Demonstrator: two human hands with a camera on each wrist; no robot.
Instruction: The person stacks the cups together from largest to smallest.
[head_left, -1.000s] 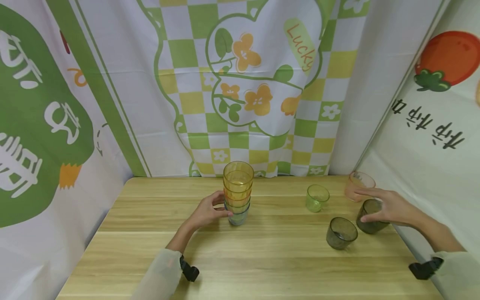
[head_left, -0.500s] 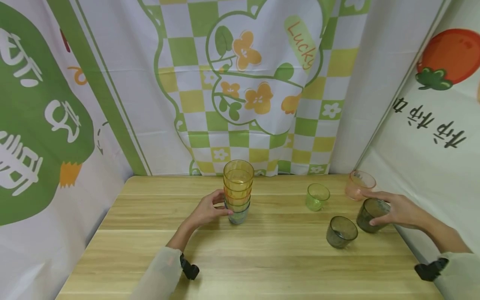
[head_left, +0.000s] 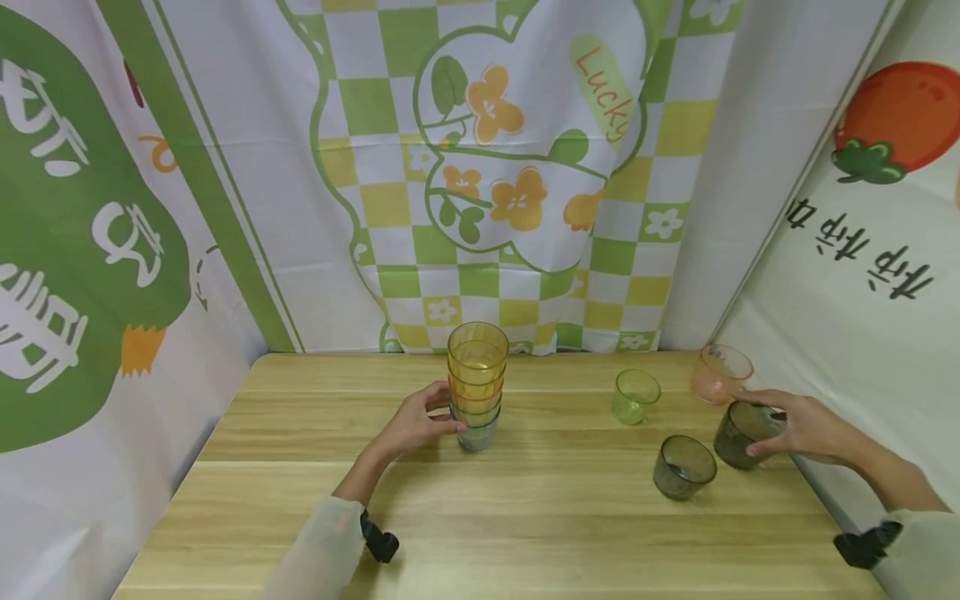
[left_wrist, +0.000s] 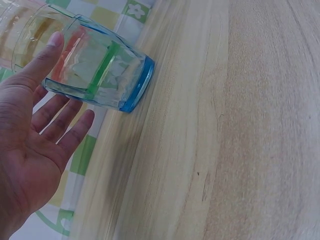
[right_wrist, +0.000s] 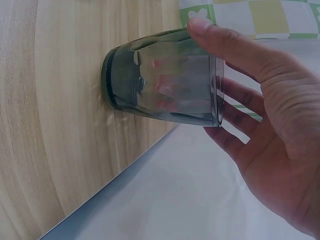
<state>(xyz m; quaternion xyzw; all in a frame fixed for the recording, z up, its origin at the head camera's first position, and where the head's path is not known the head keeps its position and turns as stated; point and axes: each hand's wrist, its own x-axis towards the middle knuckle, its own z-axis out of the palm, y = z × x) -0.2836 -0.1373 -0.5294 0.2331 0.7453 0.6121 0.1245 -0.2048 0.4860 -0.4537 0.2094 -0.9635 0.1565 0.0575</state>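
Observation:
My left hand (head_left: 420,421) is round the left side of a tall stack of clear coloured cups (head_left: 477,367). The thumb lies on the front of the lower cups and the other fingers are behind. Yellow shows on top, with orange, green and blue rims below; the blue base (left_wrist: 137,85) is lowest. On the right, my right hand (head_left: 813,429) spreads loosely about an upright dark grey cup (head_left: 733,442). Its thumb is near the rim (right_wrist: 216,90), and fingertips show through the glass. Whether they touch it I cannot tell.
A second dark grey cup (head_left: 684,479) stands just left of the first. Behind are a small green cup (head_left: 633,408) and a pink cup (head_left: 708,385). The wooden table (head_left: 525,533) ends close to the right hand; printed curtains (head_left: 517,292) hang behind it.
My right hand has drawn slightly to the right and nearer me, while the dark grey cup stays in place. The left hand and the stack look unchanged.

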